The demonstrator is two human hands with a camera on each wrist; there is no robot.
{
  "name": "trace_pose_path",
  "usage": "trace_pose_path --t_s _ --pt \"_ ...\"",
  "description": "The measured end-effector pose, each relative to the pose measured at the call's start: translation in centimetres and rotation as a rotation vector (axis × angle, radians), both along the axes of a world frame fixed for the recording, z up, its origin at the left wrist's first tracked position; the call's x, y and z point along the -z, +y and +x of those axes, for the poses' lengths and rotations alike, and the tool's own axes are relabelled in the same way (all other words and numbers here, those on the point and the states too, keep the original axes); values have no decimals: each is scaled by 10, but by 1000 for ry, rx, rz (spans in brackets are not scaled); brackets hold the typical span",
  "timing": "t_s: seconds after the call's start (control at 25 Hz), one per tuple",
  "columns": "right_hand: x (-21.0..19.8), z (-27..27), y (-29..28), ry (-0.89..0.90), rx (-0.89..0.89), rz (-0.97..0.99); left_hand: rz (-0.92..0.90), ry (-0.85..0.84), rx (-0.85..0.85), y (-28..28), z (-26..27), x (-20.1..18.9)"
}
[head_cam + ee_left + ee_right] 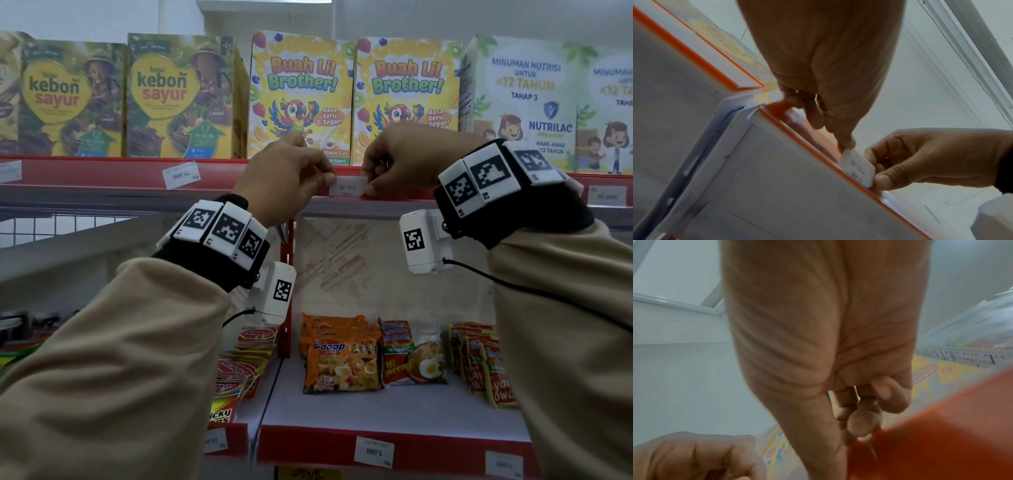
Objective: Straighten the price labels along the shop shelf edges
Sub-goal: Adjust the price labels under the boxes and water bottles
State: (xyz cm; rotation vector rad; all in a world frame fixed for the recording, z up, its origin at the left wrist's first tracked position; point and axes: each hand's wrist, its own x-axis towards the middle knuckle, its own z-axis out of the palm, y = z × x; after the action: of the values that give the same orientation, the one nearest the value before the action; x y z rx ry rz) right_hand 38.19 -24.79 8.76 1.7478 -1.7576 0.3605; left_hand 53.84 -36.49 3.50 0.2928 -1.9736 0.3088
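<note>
I note both hands — left hand [284, 178], right hand [404, 161] — pinching the price label [347, 187] on the red shelf edge [102, 173]; left of it, a tilted label [181, 174] remains — task unfinished.

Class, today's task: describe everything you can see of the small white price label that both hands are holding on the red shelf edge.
The price label is a small white rectangular slip, apparently paper, with faint handwritten marks too blurred to read. It sits against the red shelf edge below the yellow parrot boxes, lying roughly level along it. The left hand pinches its left end and the right hand pinches its right end. In the left wrist view its upper edge appears to stand a little off the strip.
</note>
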Motion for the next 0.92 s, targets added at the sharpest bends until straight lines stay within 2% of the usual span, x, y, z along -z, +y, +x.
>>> trace_pose_path --t_s 0.2,0.4,0.48,0.68,0.92 --pt "4 -14 5 -218 -198 -100 -10 50 4 -3 -3 3" --pt "5 -14 4 -233 -247 -116 16 68 23 -3 -5 5" --pt "3 -16 6 -216 -228 -93 18 85 46 -3 -4 7" --pt "-2 -9 4 -44 -65 -37 31 101 54 -3 -4 8" --pt "-4 -3 7 -18 15 -17 65 45 31 -1 -3 3"
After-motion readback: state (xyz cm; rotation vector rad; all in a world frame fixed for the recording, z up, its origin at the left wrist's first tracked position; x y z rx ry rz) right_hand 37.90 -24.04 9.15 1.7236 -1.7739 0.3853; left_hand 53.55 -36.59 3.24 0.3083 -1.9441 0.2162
